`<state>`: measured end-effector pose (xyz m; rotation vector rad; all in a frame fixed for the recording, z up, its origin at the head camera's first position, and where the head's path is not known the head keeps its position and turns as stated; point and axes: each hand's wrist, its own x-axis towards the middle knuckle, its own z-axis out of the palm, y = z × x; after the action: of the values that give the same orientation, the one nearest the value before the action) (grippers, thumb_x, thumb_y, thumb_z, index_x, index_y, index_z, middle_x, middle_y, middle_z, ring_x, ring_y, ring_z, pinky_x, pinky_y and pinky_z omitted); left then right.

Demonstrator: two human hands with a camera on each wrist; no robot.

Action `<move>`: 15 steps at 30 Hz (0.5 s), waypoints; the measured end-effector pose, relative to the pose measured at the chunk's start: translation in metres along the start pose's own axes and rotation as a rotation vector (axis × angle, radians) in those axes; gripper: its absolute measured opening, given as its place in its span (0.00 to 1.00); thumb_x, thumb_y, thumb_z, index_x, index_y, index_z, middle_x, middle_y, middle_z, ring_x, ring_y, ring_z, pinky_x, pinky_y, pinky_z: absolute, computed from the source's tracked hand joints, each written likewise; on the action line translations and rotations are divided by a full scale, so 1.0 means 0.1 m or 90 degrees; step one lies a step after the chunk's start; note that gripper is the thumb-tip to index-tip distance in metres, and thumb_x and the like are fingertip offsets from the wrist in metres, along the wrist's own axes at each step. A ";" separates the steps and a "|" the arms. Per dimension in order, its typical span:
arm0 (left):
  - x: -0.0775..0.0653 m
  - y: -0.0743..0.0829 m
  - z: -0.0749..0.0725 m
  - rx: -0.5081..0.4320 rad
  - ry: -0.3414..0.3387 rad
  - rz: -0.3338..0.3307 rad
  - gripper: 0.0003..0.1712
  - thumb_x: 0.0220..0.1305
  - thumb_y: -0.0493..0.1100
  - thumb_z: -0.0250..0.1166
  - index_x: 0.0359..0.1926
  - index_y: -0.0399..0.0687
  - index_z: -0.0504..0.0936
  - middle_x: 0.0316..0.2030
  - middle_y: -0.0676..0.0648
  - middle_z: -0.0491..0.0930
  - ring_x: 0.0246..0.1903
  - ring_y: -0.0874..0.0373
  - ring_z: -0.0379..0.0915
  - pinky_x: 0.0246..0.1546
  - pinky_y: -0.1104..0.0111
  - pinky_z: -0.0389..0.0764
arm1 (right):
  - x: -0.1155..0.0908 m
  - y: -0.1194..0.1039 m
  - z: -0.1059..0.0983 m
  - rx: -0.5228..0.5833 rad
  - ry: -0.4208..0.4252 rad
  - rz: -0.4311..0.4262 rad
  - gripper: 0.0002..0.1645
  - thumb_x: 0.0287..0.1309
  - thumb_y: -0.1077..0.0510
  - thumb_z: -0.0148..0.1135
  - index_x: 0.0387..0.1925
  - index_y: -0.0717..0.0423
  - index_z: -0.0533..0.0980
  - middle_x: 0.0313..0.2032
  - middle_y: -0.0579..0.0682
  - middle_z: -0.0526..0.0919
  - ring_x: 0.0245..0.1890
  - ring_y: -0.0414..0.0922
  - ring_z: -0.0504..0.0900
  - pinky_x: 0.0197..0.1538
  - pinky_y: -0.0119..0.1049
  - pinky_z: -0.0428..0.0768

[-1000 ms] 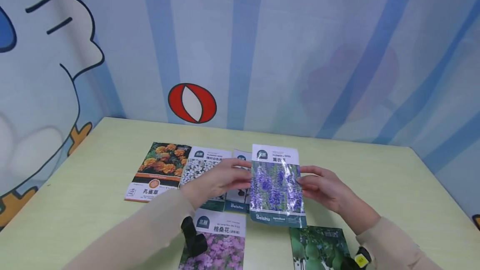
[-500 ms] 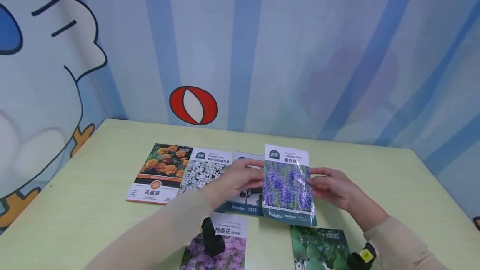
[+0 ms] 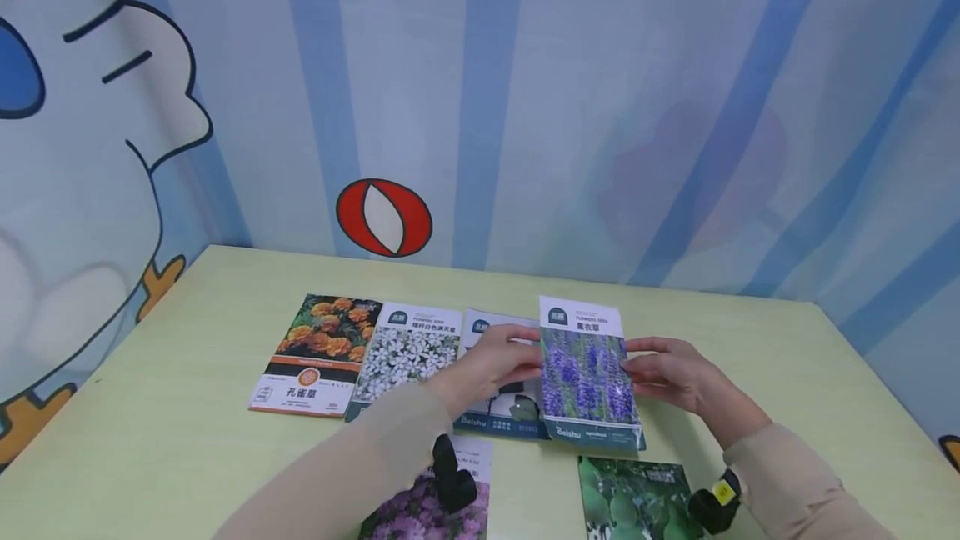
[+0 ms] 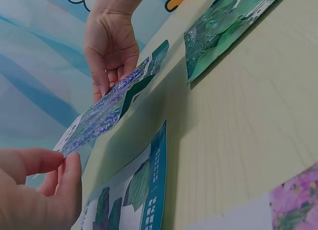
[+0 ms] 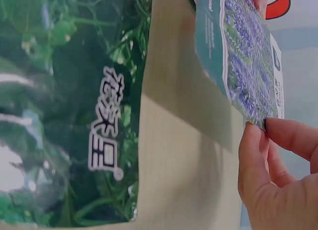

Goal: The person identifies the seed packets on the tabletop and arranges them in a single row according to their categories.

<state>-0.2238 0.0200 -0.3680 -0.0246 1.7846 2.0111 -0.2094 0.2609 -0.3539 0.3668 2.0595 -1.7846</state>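
A seed packet with purple lavender flowers point(image 3: 588, 377) is held above the table by both hands. My left hand point(image 3: 487, 365) pinches its left edge between thumb and fingers, and my right hand point(image 3: 675, 373) pinches the right edge. In the left wrist view the lavender packet point(image 4: 112, 101) hangs tilted, apart from the tabletop, its shadow beneath. Just left of it lies a white-and-blue seed packet point(image 3: 502, 423), partly covered by my left hand. The right wrist view shows the thumb and fingers of my right hand point(image 5: 278, 175) on the packet's edge.
A marigold packet point(image 3: 318, 348) and a white-flower packet point(image 3: 408, 348) lie in the same row at left. Nearer are a pink-flower packet point(image 3: 427, 507), partly behind my left wrist, and a green packet point(image 3: 633, 498). A printed wall sheet point(image 3: 555, 107) rises behind the table point(image 3: 187, 407).
Both hands have moved to the right with the lavender packet between them. More of the white-and-blue packet now shows, while my left forearm covers more of the pink-flower packet.
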 end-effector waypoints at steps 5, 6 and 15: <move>0.04 -0.01 0.03 -0.010 0.005 -0.016 0.23 0.58 0.26 0.57 0.56 0.32 0.71 0.37 0.39 0.77 0.29 0.58 0.75 0.38 0.69 0.81 | 0.02 0.01 -0.03 -0.011 0.002 0.003 0.32 0.58 0.68 0.57 0.62 0.70 0.58 0.29 0.49 0.79 0.28 0.41 0.78 0.31 0.31 0.81; 0.05 -0.02 0.03 -0.011 0.007 -0.019 0.23 0.58 0.26 0.57 0.56 0.32 0.72 0.37 0.39 0.77 0.29 0.58 0.75 0.38 0.69 0.81 | 0.02 0.01 -0.03 -0.012 0.004 0.003 0.32 0.58 0.68 0.57 0.62 0.70 0.58 0.29 0.48 0.79 0.28 0.41 0.78 0.32 0.32 0.81; 0.07 0.00 0.06 0.030 0.008 -0.032 0.22 0.59 0.27 0.58 0.56 0.32 0.73 0.38 0.39 0.78 0.33 0.56 0.77 0.41 0.67 0.80 | 0.07 0.04 -0.09 -0.020 0.020 -0.003 0.30 0.56 0.70 0.58 0.60 0.71 0.61 0.28 0.49 0.79 0.26 0.41 0.78 0.31 0.32 0.81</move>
<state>-0.2285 0.0280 -0.3689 -0.0656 1.8209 1.9369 -0.2149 0.2699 -0.3594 0.3837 2.1095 -1.7571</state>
